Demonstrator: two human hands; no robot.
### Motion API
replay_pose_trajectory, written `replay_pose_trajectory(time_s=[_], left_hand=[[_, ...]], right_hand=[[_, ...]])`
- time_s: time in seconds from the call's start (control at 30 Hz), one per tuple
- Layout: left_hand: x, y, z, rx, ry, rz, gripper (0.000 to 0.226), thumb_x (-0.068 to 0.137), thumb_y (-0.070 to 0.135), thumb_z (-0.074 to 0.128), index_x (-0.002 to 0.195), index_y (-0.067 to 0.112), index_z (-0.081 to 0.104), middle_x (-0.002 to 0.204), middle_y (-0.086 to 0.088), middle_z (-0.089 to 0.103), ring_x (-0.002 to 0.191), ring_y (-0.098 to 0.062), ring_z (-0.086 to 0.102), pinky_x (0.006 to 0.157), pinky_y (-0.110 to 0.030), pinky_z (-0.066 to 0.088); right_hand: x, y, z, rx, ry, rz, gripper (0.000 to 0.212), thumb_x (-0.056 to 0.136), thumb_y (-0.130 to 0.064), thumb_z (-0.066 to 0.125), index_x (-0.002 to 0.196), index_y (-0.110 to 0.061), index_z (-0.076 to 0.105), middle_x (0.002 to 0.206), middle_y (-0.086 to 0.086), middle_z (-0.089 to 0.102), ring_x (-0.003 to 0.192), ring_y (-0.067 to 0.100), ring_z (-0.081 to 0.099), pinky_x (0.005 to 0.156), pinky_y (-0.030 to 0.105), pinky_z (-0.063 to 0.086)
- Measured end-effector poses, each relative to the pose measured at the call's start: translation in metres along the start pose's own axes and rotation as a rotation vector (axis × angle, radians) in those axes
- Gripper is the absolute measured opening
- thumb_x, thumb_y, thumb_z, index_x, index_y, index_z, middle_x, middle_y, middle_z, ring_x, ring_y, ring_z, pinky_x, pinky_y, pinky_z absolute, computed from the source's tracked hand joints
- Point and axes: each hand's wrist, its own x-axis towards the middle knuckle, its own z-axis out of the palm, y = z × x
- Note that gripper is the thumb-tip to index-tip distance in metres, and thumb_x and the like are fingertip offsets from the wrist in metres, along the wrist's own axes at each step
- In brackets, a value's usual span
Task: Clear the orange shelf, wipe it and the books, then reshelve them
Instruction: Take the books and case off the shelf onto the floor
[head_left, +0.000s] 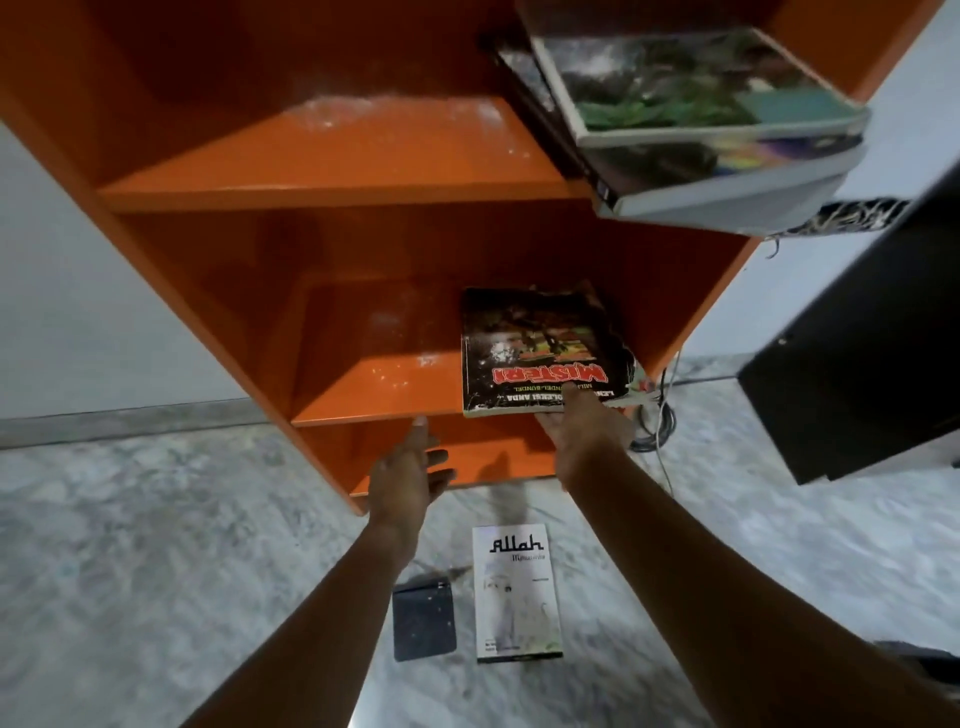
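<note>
Straight ahead of you stands the orange shelf (332, 171), its upper board bare on the left and speckled with pale dust, its lower board dusty in the same way. Under it spreads a grey marbled floor (156, 519), and off to your right a black cabinet (857, 364) juts into view. On the right end of the upper board lies a stack of books (701, 104), flat and overhanging the front edge, the top one with a green, leafy cover. On the right part of the lower board lies a dark magazine (535, 353) with red lettering, flat, its near edge at the lip of the board. Your right hand (587, 431) grips that near edge, thumb pressed on the cover and fingers tucked beneath. Your left hand (410, 467) is apart from it, holding nothing, fingers straight and spread, its tips right at the front edge of the lower board; whether they touch the wood you cannot tell. On the floor between your forearms lies a white book (517, 592), face up, and just to its left a small dark notebook (423, 618). Beside the shelf's right foot some cables (660, 421) trail across the floor.
</note>
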Motion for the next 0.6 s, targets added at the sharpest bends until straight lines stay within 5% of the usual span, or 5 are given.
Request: replay_pose_trajectory(time_s=[0.2, 0.3, 0.43, 0.5, 0.6], left_hand=[[-0.065, 0.067, 0.007, -0.436, -0.51, -0.293, 0.065, 0.1, 0.051, 0.051, 0.137, -0.002, 0.052, 0.13, -0.03, 0.063, 0.12, -0.044, 0.062, 0.089, -0.05, 0.06], [-0.094, 0.076, 0.008, -0.404, -0.435, -0.319, 0.04, 0.094, 0.004, 0.057, 0.132, -0.006, 0.054, 0.131, -0.031, 0.062, 0.124, -0.045, 0.059, 0.102, -0.052, 0.052], [-0.121, 0.092, -0.004, -0.373, -0.329, -0.281, 0.037, 0.093, -0.003, 0.052, 0.129, -0.012, 0.055, 0.128, -0.032, 0.063, 0.11, -0.043, 0.067, 0.091, -0.048, 0.059], [-0.126, 0.11, -0.013, -0.34, -0.281, -0.244, 0.036, 0.094, -0.002, 0.052, 0.128, -0.013, 0.055, 0.123, -0.03, 0.066, 0.097, -0.04, 0.071, 0.076, -0.043, 0.064], [-0.134, 0.133, -0.026, -0.278, -0.228, -0.209, 0.035, 0.094, 0.0, 0.055, 0.127, -0.011, 0.055, 0.117, -0.029, 0.07, 0.095, -0.039, 0.074, 0.074, -0.045, 0.064]], right_hand=[[-0.102, -0.038, -0.042, -0.265, -0.042, -0.111, 0.011, 0.09, -0.008, 0.072, 0.091, 0.002, 0.066, 0.095, 0.027, 0.074, 0.092, 0.04, 0.075, 0.085, 0.054, 0.061], [-0.141, -0.051, -0.053, -0.334, -0.16, -0.061, 0.015, 0.095, -0.013, 0.068, 0.097, 0.002, 0.067, 0.091, 0.02, 0.077, 0.079, 0.029, 0.078, 0.075, 0.042, 0.064], [-0.157, -0.081, -0.058, -0.931, 0.016, -0.3, 0.057, 0.093, -0.064, 0.054, 0.083, -0.009, 0.063, 0.073, 0.001, 0.067, 0.062, 0.02, 0.066, 0.069, 0.042, 0.058], [-0.159, -0.107, -0.047, -0.688, 0.049, -0.358, 0.065, 0.094, -0.072, 0.041, 0.091, -0.011, 0.063, 0.079, 0.0, 0.066, 0.074, 0.021, 0.063, 0.075, 0.045, 0.055], [-0.142, -0.15, -0.019, -0.006, -0.201, -0.075, 0.083, 0.091, -0.072, 0.049, 0.15, -0.014, 0.041, 0.143, 0.018, 0.055, 0.125, 0.036, 0.059, 0.108, 0.053, 0.046]])
